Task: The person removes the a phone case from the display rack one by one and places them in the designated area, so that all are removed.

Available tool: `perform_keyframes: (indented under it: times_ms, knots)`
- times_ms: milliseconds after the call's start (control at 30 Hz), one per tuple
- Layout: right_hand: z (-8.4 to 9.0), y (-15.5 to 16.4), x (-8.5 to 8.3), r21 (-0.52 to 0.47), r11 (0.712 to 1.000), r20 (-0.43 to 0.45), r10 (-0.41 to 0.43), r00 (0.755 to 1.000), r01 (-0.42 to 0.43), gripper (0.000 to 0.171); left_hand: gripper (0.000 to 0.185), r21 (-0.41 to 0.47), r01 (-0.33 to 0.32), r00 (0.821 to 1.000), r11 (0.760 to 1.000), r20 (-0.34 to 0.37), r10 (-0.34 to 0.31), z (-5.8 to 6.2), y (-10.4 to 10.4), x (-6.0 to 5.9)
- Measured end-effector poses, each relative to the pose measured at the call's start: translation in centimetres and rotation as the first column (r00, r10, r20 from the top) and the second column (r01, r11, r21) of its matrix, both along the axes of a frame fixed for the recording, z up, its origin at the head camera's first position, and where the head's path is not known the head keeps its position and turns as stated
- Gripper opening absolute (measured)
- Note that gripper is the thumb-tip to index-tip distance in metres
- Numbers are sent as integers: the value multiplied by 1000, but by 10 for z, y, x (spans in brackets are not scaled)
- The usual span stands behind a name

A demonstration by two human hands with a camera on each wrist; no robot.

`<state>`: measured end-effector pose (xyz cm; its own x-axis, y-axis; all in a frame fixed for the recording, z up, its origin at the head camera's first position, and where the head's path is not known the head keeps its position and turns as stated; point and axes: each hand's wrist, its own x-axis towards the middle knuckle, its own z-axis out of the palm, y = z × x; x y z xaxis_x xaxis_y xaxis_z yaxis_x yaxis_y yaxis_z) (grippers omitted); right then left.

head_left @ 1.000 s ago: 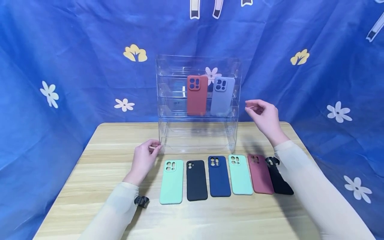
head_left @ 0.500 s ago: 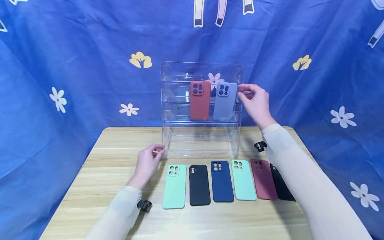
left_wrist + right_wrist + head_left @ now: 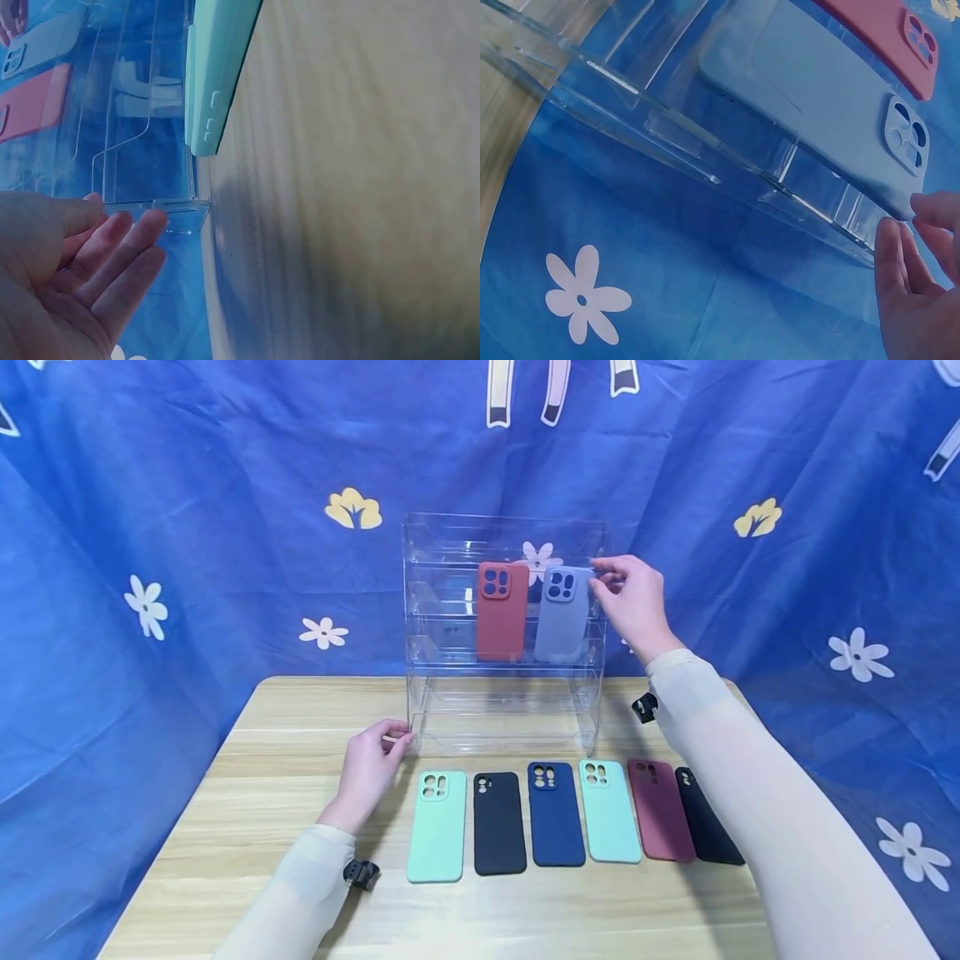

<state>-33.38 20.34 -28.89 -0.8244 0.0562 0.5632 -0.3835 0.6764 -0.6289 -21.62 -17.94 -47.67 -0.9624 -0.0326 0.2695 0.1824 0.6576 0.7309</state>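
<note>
Left hand [image 3: 369, 766] rests on the counter [image 3: 247, 827], its straight fingers [image 3: 124, 240] touching the lower left corner of the clear rack [image 3: 450, 710]; this grip holds nothing. In front of the rack, a row of cases lies flat: mint case [image 3: 437, 826], black case [image 3: 498, 822], navy case [image 3: 557, 813], second mint case [image 3: 609, 811], maroon case [image 3: 660, 809], second black case [image 3: 707, 817]. On a rack shelf stand a red case [image 3: 501, 611] and, just beside it, a grey case [image 3: 562, 613]. Right hand [image 3: 633, 601] is raised at the rack's upper right; its fingertips [image 3: 892, 247] lie at the grey case's top corner, whether pinching or only touching cannot be told.
</note>
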Motion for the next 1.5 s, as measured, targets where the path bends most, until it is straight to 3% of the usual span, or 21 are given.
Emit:
perform_keyframes:
  times_ms: [300, 567, 733, 933, 1200, 1400, 1500]
  knots:
    - [-2, 5, 1, -22, 999, -18, 29, 999, -29, 20, 20, -6, -4, 1000, 1000, 10, 4, -1, 0, -1]
    - [2, 16, 6, -149, 984, 40, 108, 993, -101, 22, 20, -11, -1, 1000, 1000, 16, 2, -1, -1, -2]
    - [11, 26, 14, -240, 965, 7, 113, 994, -108, 24, 22, -9, -3, 999, 1000, 34, 3, 0, -1, -1]
    - [26, 54, 20, -391, 916, -47, 79, 996, -91, 23, 23, -8, -2, 999, 1000, 38, 2, 0, -1, 0]
    - [38, 98, 35, -603, 795, -32, 53, 998, -62, 24, 22, -5, 2, 1000, 1000, 15, -2, 0, 1, -2]
    - [29, 128, 43, -621, 784, 17, 10, 1000, 3, 26, 23, -13, -2, 1000, 1000, 21, 2, -1, 2, -3]
    - [17, 141, 44, -568, 821, 81, -20, 997, 63, 25, 23, -16, -7, 1000, 1000, 13, 8, -2, 2, -4]
